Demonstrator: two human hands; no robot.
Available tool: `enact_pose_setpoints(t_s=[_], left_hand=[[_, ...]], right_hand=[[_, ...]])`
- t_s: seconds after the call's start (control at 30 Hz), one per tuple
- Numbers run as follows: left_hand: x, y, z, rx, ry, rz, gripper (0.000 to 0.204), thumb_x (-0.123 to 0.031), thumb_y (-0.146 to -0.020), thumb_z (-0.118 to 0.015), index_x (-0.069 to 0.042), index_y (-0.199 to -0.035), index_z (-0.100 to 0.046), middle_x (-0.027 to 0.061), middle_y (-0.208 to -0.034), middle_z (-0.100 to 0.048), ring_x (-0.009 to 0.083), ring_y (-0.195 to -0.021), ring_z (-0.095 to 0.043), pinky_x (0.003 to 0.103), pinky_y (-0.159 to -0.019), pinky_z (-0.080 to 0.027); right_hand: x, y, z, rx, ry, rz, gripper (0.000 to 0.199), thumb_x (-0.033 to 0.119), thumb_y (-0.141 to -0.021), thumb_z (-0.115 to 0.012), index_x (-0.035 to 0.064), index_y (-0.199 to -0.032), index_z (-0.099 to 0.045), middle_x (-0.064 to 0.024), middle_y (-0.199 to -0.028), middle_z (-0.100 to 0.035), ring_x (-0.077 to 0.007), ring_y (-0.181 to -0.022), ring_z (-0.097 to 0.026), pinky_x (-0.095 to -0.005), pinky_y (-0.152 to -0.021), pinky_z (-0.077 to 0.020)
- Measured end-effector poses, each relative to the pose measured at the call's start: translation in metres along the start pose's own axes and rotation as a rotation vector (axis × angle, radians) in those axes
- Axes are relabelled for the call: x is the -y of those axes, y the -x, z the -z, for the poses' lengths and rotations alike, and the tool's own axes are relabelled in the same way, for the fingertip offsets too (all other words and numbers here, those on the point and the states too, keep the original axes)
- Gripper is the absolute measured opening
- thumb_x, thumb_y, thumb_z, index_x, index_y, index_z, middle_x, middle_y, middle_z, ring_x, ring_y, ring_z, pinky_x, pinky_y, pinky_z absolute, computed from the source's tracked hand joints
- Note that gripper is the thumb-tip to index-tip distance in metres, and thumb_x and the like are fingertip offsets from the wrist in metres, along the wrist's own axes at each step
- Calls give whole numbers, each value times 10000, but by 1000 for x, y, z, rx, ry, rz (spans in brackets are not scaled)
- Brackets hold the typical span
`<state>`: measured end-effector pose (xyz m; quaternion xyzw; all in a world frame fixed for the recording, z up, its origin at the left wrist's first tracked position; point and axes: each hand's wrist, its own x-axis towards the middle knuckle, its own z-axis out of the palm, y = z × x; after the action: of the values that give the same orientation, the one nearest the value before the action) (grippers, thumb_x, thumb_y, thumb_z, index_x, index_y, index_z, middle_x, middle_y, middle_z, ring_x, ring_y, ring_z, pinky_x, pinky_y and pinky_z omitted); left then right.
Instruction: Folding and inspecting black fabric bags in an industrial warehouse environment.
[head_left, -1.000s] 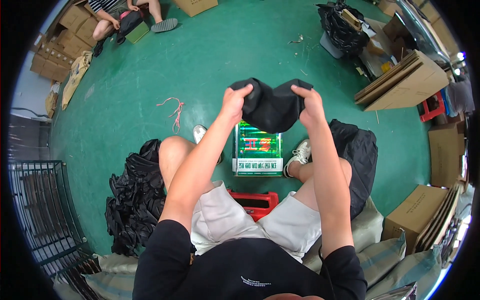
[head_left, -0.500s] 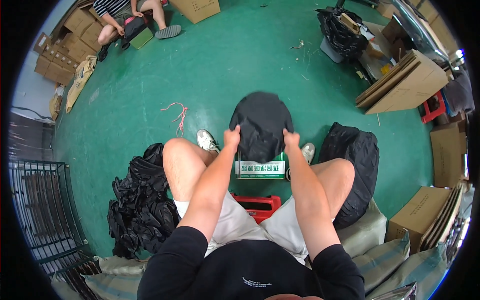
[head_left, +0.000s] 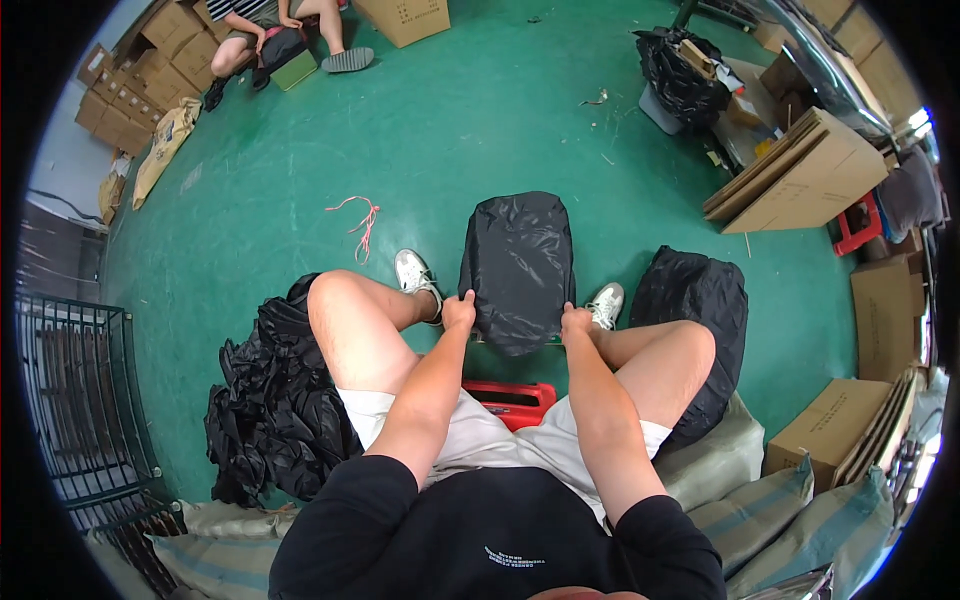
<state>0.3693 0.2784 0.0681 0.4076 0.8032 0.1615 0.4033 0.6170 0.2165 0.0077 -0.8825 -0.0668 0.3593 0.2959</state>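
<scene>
Two hands: your left hand (head_left: 459, 310) and right hand (head_left: 576, 322) each grip closed on the black cover (head_left: 518, 268), centre frame; smoothing step, likely; next calls for even downward pull.

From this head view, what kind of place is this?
Probably a warehouse or packing area: a green painted floor, stacked cardboard boxes around the edges, and piles of black bags. Both hands, left and right, press a black bag flat.
</scene>
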Motion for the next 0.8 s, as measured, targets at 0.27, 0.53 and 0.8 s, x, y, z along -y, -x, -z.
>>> enact_pose_setpoints(t_s=[0.27, 0.53, 0.8], left_hand=[[11, 36, 12, 26, 9, -39, 510, -397, -792, -674, 39, -1057, -651, 256, -1079, -640, 388, -1064, -596, 424, -920, -451], [11, 29, -9, -49, 288, -44, 376, -309, -842, -679, 62, -903, -661, 182, -865, -678, 273, -849, -644, 388, -790, -460], [15, 5, -26, 181, 423, -49, 376, -283, -856, -672, 63, -1001, -641, 134, -885, -674, 241, -812, -620, 362, -756, -463]], right_hand=[[0, 34, 15, -13, 117, 77, 327, 292, -807, -647, 17, -977, -691, -197, -986, -668, -335, -904, -629, -425, -795, -485], [12, 54, 16, -62, -110, 190, 303, 295, -843, -625, 14, -928, -698, -204, -991, -673, -375, -965, -625, -430, -863, -473], [-14, 27, 13, -60, 147, 48, 350, 208, -793, -528, -42, -983, -680, -261, -1081, -639, -407, -1049, -606, -452, -919, -479]])
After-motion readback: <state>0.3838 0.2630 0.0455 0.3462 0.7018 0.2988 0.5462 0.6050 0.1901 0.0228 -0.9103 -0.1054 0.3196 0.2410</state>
